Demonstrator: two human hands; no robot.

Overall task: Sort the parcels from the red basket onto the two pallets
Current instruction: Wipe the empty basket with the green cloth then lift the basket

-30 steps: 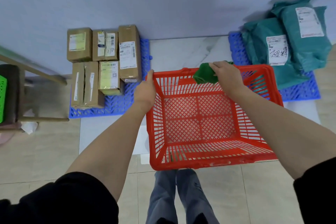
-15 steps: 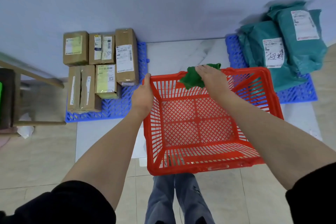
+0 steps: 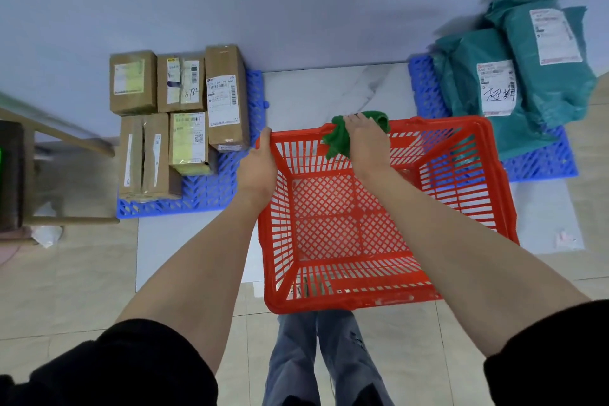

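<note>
The red basket (image 3: 389, 298) stands on the floor in front of me, with no parcels visible inside. My left hand (image 3: 260, 165) grips its far left rim corner. My right hand (image 3: 365, 138) presses a crumpled green cloth (image 3: 339, 140) against the far rim. Several brown cardboard boxes (image 3: 184, 109) lie on the blue pallet (image 3: 204, 194) at the left. Teal plastic mailer bags (image 3: 514, 76) with white labels are piled on the blue pallet (image 3: 540, 168) at the right.
A pale wall runs behind both pallets. A wooden chair or stool frame (image 3: 43, 175) stands at the far left with crumpled paper (image 3: 46, 234) beneath it. My legs (image 3: 323, 359) are just behind the basket on beige floor tiles.
My right hand with the green cloth has slid left along the basket's far rim. My left hand has kept its hold on the left corner.
</note>
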